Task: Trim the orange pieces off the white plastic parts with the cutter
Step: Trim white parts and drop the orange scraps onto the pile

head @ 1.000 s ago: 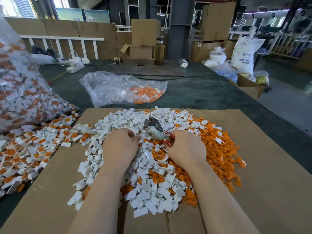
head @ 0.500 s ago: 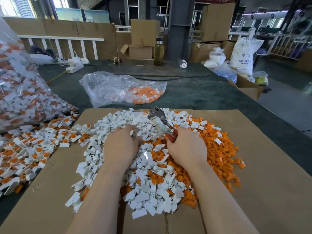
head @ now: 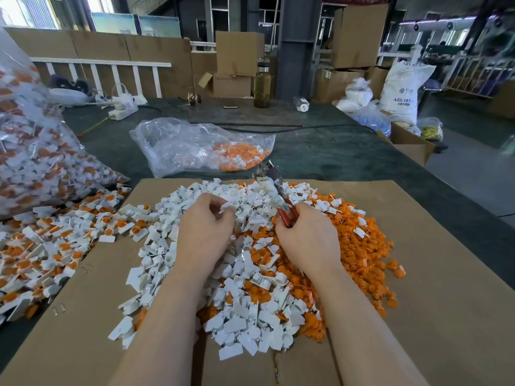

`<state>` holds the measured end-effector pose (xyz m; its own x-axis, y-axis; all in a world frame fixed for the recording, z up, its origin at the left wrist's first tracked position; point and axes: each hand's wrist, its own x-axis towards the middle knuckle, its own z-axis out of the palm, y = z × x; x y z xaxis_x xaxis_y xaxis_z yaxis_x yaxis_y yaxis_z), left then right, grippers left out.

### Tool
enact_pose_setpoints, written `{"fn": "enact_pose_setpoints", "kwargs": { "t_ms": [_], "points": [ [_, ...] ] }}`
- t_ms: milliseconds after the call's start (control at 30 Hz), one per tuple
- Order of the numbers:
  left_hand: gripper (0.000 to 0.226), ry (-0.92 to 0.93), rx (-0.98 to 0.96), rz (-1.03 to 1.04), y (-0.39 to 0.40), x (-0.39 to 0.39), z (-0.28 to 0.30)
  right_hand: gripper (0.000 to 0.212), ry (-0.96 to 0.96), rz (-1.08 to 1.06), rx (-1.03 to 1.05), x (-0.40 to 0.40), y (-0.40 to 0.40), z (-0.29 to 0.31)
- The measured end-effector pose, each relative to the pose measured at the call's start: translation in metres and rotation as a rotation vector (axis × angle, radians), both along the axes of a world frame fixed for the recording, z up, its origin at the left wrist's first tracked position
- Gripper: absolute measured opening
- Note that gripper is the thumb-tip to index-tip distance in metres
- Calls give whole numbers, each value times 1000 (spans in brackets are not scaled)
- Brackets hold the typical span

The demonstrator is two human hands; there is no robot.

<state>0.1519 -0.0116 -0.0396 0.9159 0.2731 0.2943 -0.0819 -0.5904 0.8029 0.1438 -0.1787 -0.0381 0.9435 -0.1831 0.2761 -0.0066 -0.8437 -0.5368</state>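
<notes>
The right hand [head: 306,240], gripping the cutter [head: 274,195], swung its tip up & away, while left hand [head: 204,232] fingers now pinch a white part [head: 227,208] — prob. next cut.

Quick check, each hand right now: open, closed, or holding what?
Left hand: closed, pinching a white plastic part at its fingertips.
Right hand: closed on the red handles of the cutter, whose head points away over the pile.
</notes>
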Motion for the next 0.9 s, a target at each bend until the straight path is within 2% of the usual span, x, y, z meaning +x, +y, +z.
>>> {"fn": "enact_pose_setpoints", "kwargs": {
  "t_ms": [100, 167, 300, 433, 633, 900],
  "points": [
    [3, -29, -303, -37, -2, -6, 9, 28, -21, 11, 47, -1, 0, 1],
    [7, -27, -474, -41, -4, -11, 14, 24, -17, 38, 84, -2, -1, 1],
    [21, -2, -602, -25, -8, -13, 16, 18, -40, 98, 193, -2, 1, 4],
    [2, -33, -771, -33, -11, -16, 18, 12, -97, 134, 269, -4, 3, 6],
    [9, 36, -827, -104, -22, -19, 21, 12, -162, 190, 387, -8, 5, 9],
    [16, 54, -741, -130, -36, -21, 19, 7, -221, 206, 451, -10, 9, 10]
  ]
}}
